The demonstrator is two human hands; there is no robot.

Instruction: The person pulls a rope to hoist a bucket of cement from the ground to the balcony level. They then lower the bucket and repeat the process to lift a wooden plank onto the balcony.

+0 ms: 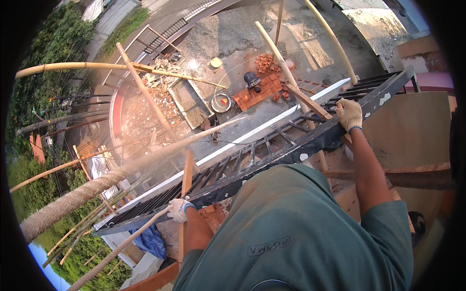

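My left hand (179, 209), in a pale glove, is closed around a rope (119, 251) that runs down to the lower left. Just beside it are a black metal railing (286, 154) and an upright wooden post (186, 179). My right hand (349, 114), in a tan knitted glove, grips the railing's top bar farther right, near the end of a wooden batten (310, 103). A second stretch of rope (92, 194), thick and close to the camera, slants past the left hand toward the middle. My torso leans over the railing.
Bamboo poles (145, 92) stand and cross beyond the railing. On the ground far below, a person (253, 81) is beside stacked red bricks (257, 94), a round basin (221, 102) and a rectangular trough (188, 97). Blue tarpaulin (150, 240) lies at lower left. Curved board (407, 128) at right.
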